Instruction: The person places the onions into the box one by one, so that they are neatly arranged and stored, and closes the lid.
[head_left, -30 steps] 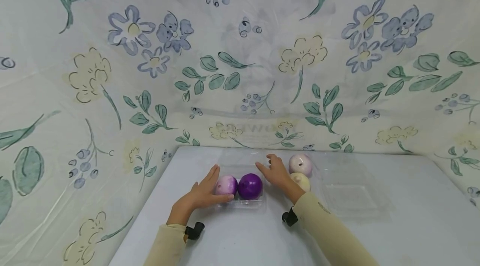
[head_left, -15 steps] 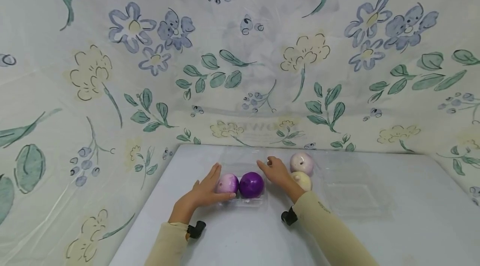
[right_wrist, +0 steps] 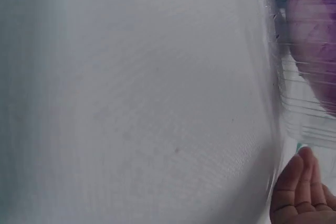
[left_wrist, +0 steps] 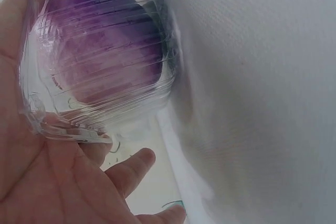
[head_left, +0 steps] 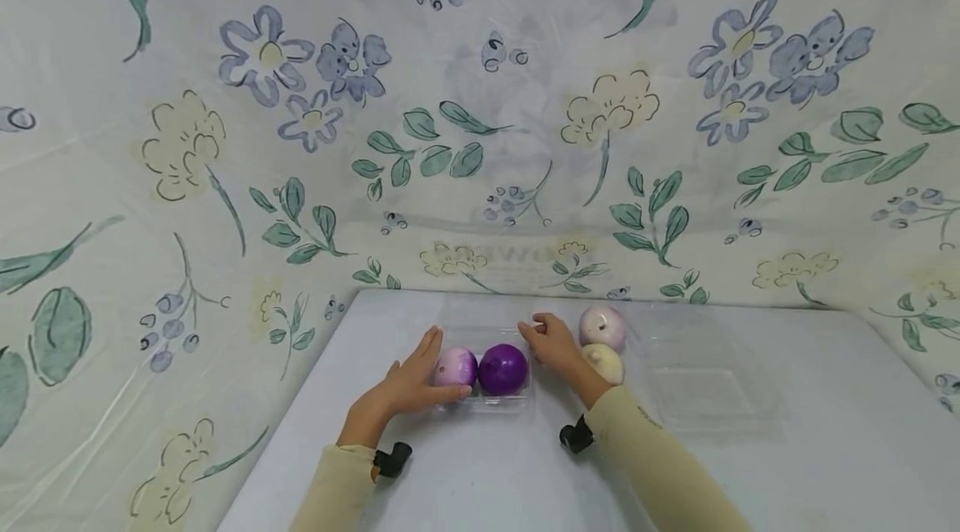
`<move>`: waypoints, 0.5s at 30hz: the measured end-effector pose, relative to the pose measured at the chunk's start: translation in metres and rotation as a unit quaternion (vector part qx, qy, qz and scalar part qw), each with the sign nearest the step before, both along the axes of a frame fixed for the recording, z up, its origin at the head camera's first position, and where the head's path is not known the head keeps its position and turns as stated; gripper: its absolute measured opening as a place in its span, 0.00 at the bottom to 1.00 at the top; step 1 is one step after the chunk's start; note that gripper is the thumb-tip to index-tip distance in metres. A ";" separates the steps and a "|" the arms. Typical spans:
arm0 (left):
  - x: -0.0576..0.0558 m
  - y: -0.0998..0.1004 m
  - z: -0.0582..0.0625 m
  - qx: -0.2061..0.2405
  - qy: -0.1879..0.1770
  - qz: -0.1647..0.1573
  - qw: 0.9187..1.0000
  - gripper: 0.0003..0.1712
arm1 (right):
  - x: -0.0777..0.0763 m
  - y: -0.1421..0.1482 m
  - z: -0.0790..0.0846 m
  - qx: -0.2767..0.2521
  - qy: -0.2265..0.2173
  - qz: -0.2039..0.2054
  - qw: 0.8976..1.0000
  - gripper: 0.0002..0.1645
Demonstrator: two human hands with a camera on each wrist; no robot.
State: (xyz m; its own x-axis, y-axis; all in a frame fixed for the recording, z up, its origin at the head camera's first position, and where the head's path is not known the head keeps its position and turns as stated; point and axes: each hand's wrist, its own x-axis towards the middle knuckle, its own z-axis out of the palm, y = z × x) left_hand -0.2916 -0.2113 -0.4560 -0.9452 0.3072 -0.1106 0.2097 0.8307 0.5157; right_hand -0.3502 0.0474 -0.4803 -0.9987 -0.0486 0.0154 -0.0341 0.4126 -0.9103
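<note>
In the head view, a clear plastic container [head_left: 491,404] holds a pink-white onion [head_left: 454,367] and a deep purple onion [head_left: 503,370] side by side. My left hand [head_left: 405,378] rests on its left end, fingers straight along that side and thumb across the front. In the left wrist view the ribbed container [left_wrist: 105,114] lies against the palm. At the back right corner is my right hand [head_left: 555,344], fingers bent near the rim; whether they pinch the clear plastic cannot be told. The right wrist view shows the fingers [right_wrist: 299,182] just beside the container [right_wrist: 294,124].
Behind my right hand sit a pale pink onion [head_left: 602,328] and a pale yellow onion [head_left: 603,363], touching. A second clear plastic container [head_left: 705,399] stands farther right on the white table [head_left: 847,415]. Floral sheeting [head_left: 525,140] rises behind the table.
My right hand's thumb and fingers have drawn closer together at the container's back corner. The left hand and the onions have stayed in place.
</note>
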 end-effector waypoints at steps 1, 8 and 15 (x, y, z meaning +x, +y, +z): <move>0.000 0.000 0.000 0.001 0.000 0.000 1.000 0.69 | 0.000 0.000 0.000 -0.006 0.002 -0.001 1.000 0.33; 0.000 0.000 0.001 0.010 -0.001 -0.002 1.000 0.69 | 0.002 -0.002 0.001 -0.012 0.015 -0.007 1.000 0.30; 0.000 -0.001 0.000 0.010 -0.003 -0.004 1.000 0.69 | 0.005 -0.003 0.001 -0.027 0.026 -0.015 0.999 0.28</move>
